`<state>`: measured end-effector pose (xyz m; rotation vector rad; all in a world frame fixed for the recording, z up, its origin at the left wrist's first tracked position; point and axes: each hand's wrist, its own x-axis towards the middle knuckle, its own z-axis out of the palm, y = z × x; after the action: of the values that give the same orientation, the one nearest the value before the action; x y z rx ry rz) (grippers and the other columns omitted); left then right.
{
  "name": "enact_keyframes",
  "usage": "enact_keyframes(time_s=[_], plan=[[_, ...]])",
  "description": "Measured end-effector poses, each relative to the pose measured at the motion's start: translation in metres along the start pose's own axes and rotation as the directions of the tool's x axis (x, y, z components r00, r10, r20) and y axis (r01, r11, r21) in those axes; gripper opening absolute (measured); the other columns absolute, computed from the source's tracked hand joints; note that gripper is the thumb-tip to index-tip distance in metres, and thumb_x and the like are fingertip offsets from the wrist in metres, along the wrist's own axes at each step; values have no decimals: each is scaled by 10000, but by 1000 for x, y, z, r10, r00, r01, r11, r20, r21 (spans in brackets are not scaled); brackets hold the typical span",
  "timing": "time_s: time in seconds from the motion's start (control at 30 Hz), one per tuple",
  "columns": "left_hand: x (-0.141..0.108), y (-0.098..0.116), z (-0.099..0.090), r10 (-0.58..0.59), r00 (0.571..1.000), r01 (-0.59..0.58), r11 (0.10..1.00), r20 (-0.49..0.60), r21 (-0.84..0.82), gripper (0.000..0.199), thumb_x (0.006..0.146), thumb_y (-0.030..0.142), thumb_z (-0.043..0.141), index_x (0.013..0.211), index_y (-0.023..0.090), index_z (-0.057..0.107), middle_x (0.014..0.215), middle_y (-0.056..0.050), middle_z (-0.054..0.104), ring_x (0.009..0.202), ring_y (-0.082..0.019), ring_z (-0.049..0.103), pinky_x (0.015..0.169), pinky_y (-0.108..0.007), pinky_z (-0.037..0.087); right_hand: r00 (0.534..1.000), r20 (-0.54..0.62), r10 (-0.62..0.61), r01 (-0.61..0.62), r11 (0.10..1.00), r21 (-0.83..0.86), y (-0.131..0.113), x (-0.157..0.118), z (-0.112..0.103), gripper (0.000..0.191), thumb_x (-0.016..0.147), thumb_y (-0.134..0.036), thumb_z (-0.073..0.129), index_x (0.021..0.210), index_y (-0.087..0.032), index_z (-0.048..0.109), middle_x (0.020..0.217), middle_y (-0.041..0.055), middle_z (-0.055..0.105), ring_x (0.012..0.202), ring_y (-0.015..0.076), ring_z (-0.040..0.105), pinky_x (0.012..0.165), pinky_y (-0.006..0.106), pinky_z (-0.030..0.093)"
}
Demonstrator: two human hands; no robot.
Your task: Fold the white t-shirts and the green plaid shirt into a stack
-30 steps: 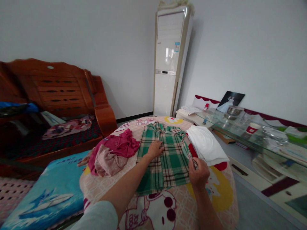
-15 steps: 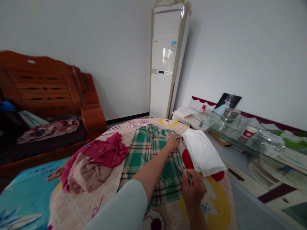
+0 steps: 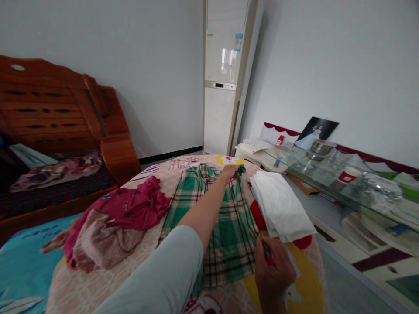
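Note:
A green plaid shirt (image 3: 225, 231) lies spread over the round table, its collar end away from me. My left hand (image 3: 231, 172) reaches across it and is closed on the fabric at the far right corner, a bit of green cloth sticking out past the fingers. Nearer to me, my right hand (image 3: 273, 261) pinches the shirt's right edge close to the hem. Between the two hands that edge runs fairly straight, with creases beside it. To its right lies a folded white cloth (image 3: 281, 205).
Left of the shirt is a heap of a magenta garment (image 3: 134, 205) and a dusty-pink garment (image 3: 104, 240) on the patterned tablecloth (image 3: 88, 285). A glass shelf (image 3: 327, 183) with cups stands at right, a wooden bench (image 3: 118, 139) at left.
My left hand has moved farther up the shirt's right edge, toward the far corner. My right hand has shifted slightly right with its part of the edge. The view has tilted down.

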<state>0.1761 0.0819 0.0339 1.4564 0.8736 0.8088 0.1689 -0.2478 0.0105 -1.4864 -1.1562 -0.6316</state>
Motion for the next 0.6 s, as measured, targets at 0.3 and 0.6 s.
enact_keyframes(time_s=[0.3, 0.6], plan=[[-22, -16, -70, -199, 971, 167, 960, -129, -226, 104, 836, 219, 564, 797, 128, 599, 606, 1, 569, 504, -95, 521, 538, -226, 482, 778, 595, -202, 125, 978, 169, -34, -20, 21, 164, 812, -127, 527, 670, -202, 559, 645, 19, 583, 659, 164, 526, 633, 290, 357], [-28, -14, -90, -159, 977, 117, 959, -144, -259, 127, 863, 247, 534, 902, 150, 607, 764, -22, 632, 596, -80, 575, 555, -177, 472, 645, 741, -186, 118, 982, 144, -37, -35, 23, 141, 668, -60, 550, 661, -202, 553, 683, 9, 614, 684, 166, 542, 658, 287, 332]])
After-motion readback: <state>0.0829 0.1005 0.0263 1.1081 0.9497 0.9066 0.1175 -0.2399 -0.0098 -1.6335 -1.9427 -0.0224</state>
